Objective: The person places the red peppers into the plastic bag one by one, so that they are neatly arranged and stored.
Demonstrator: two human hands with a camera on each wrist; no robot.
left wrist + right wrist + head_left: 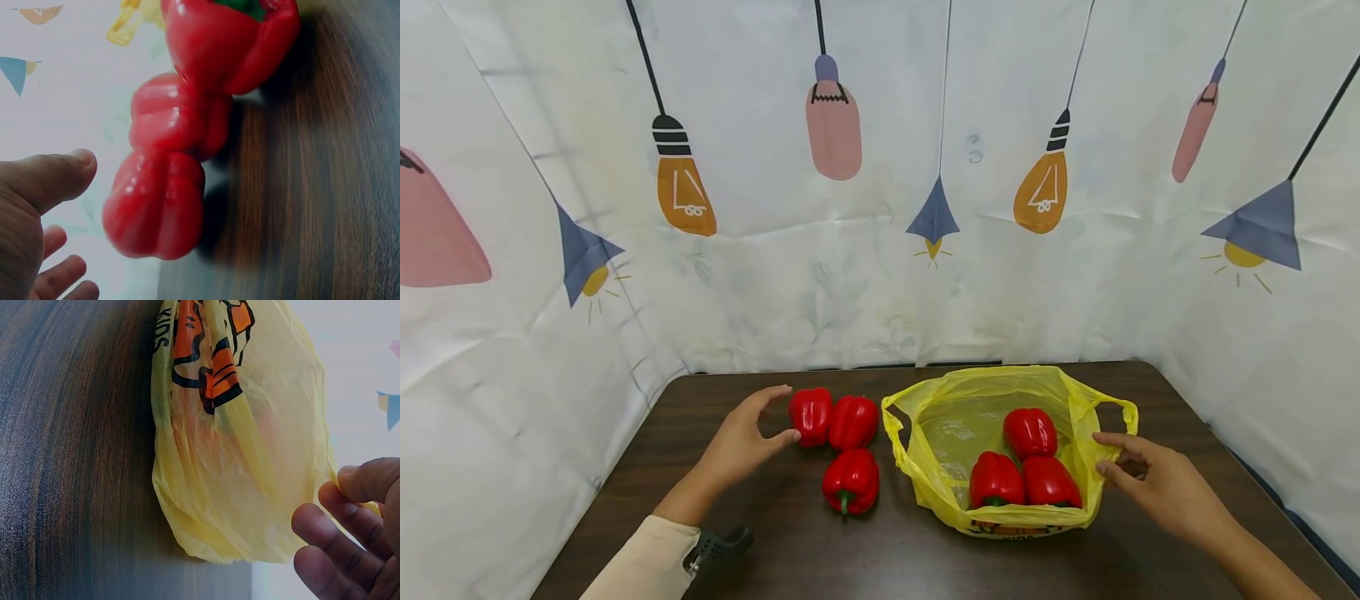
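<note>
Cream sleeve [640, 567] lies nearest; beyond it the left hand [741, 437], closer to the leftmost bell pepper [810, 417], spreads thumb and fingers apart, that glossy, lobed pepper just rightward on the wood-grain tabletop [925, 571]. The right hand [1172, 483] pinches a thin, crinkled yellow plastic bag [955, 417] holding three bell peppers [1030, 432].

Undersides of three bagged bell peppers [1047, 481] hidden behind the near rim of the yellow plastic bag [955, 437]; print above "KIDS" crumpled, unreadable. Right wrist view: peppers only a reddish blur through plastic; bag and right hand [1161, 483] cut off. Left wrist view: near loose bell pepper [231, 50] and left hand [741, 442] cut off. Far-left pink lamp print [437, 237] cut off. Dark wrist strap [724, 546] indistinct. Table's [820, 571] near edge out of frame.
</note>
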